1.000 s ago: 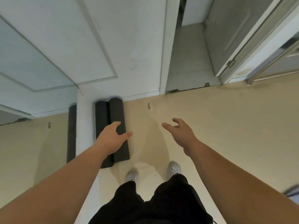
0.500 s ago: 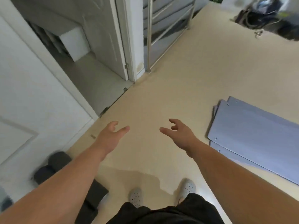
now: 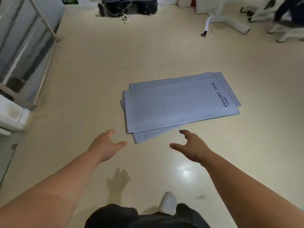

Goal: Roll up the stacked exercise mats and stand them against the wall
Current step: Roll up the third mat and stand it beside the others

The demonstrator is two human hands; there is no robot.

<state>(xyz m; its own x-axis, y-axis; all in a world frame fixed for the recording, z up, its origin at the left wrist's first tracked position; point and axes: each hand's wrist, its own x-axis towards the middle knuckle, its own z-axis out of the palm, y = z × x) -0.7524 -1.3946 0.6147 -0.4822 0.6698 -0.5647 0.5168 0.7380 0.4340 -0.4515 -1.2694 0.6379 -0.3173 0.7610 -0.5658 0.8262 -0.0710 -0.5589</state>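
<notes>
Mats (image 3: 177, 104) now lie flat just ahead of my grip, after turning away | left hand (image 3: 105, 145) spread, empty | right hand (image 3: 192, 148) spread, empty | next: roll them.

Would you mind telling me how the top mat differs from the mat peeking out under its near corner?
The top mat lies fully exposed; the lower mat is mostly covered, showing only a near strip and corner. The top mat bears dark lettering at its far end; the lower mat shows none. The top mat shows two eyelets, the lower mat one. Both are blue-grey, unrolled and flat on the floor.
</notes>
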